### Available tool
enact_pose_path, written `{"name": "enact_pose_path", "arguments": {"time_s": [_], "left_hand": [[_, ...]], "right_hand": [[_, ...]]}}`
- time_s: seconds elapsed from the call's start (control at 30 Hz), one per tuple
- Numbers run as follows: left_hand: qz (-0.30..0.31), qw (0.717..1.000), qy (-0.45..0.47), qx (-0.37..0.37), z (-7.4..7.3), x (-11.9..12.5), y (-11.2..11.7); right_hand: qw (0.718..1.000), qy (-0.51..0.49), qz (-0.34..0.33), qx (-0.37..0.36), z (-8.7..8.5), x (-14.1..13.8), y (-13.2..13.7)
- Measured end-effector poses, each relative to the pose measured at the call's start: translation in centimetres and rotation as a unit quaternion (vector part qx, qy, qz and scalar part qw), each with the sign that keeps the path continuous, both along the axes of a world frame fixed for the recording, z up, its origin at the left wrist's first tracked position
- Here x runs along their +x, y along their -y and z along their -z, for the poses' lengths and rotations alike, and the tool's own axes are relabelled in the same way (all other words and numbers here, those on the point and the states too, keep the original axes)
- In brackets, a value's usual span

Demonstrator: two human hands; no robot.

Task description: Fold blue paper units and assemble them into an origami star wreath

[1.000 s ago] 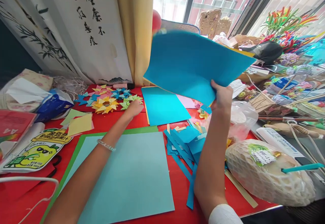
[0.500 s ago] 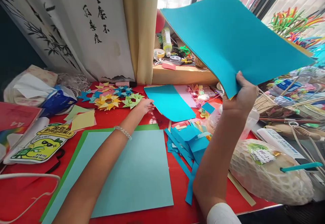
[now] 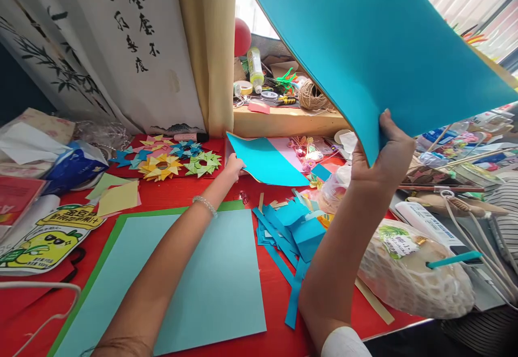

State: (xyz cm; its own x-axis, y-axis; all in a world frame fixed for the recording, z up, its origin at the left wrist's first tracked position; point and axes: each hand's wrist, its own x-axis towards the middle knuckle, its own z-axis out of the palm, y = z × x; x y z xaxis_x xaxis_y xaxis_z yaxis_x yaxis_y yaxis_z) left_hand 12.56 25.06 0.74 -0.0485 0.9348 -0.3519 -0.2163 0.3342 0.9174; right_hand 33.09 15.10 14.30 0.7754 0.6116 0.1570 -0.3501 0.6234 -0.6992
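Observation:
My right hand [image 3: 384, 154] pinches the near corner of a large blue paper sheet [image 3: 372, 44], raised high, with a yellowish edge showing beneath it. My left hand [image 3: 234, 168], a beaded bracelet on its wrist, is closed on the left edge of a smaller blue paper sheet [image 3: 269, 160] near the back of the table. That sheet's left corner curls up, and a pink sheet [image 3: 285, 152] lies partly under it. Below my left forearm is a pale blue sheet [image 3: 214, 276] on top of a green sheet [image 3: 87, 287].
Blue paper strips [image 3: 297, 227] lie in a loose heap between my arms. Folded paper stars [image 3: 162, 167] sit at the back left. A netted coconut [image 3: 413, 270] with a straw stands at the right. Twine [image 3: 313, 96] and tools crowd the windowsill.
My left hand has closed on the smaller blue sheet's edge, and its left corner has lifted. The large sheet in my right hand has come higher and nearer. The view has shifted right.

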Motion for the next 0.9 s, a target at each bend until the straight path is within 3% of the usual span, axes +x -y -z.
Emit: {"name": "enact_pose_path", "arguments": {"time_s": [0.17, 0.27, 0.37, 0.5, 0.57, 0.63, 0.77, 0.9], "left_hand": [[0.053, 0.996, -0.02, 0.069, -4.1, -4.2, 2.8], [0.077, 0.992, -0.022, 0.094, -6.5, -8.8, 6.8], [0.068, 0.994, -0.029, 0.084, -7.4, -13.5, 12.1], [0.042, 0.998, -0.042, 0.028, -5.8, -17.7, 18.9], [-0.001, 0.997, -0.062, -0.034, -4.2, -18.6, 21.5], [-0.002, 0.994, -0.069, -0.079, -2.5, -19.0, 23.4], [0.076, 0.987, -0.113, -0.089, -0.2, -19.4, 25.2], [0.094, 0.978, -0.173, -0.067, 1.1, -20.1, 25.2]], "right_hand": [[0.999, -0.018, -0.043, 0.019, -1.1, -1.2, 1.3], [0.998, -0.013, -0.063, 0.013, -1.8, -1.9, 2.1], [0.997, 0.002, -0.081, 0.02, -2.2, -2.9, 2.9], [0.991, 0.033, -0.116, 0.052, -2.2, -4.9, 3.7], [0.986, 0.057, -0.15, 0.055, -2.2, -6.0, 3.9], [0.983, 0.075, -0.165, 0.039, -2.3, -6.9, 3.9], [0.984, 0.086, -0.154, 0.014, -2.7, -8.0, 4.2], [0.977, 0.142, -0.154, -0.023, -1.4, -8.4, 6.1]]}}
